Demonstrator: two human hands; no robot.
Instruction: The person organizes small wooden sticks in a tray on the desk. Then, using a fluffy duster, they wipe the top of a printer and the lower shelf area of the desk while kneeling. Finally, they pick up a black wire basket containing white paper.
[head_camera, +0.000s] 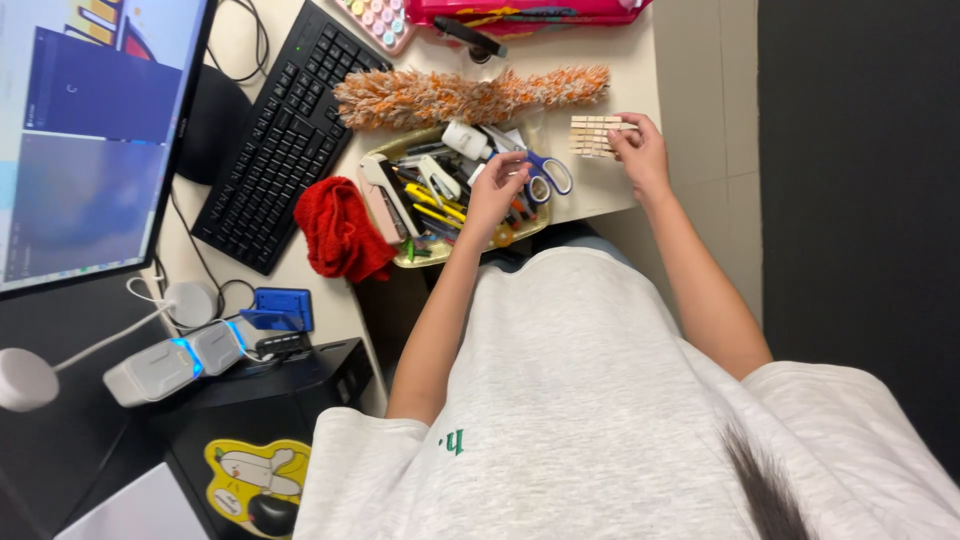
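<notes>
My left hand (497, 192) reaches into a shallow yellow-green tray (409, 258) full of pens, markers and a stapler. Its fingers curl right beside blue-handled scissors (551, 176), and whether they grip anything is hidden. My right hand (641, 150) pinches the end of a row of wooden clothespins (592, 136) lying on the white desk (625, 60) just right of the tray. A white bottle (465, 140) lies at the tray's far end.
An orange and grey fluffy duster (470, 95) lies beyond the tray. A red cloth (340, 230), black keyboard (285, 135) and monitor (90, 130) sit to the left. A pink case (520, 12) is at the far edge. Speakers (175, 365) stand lower left.
</notes>
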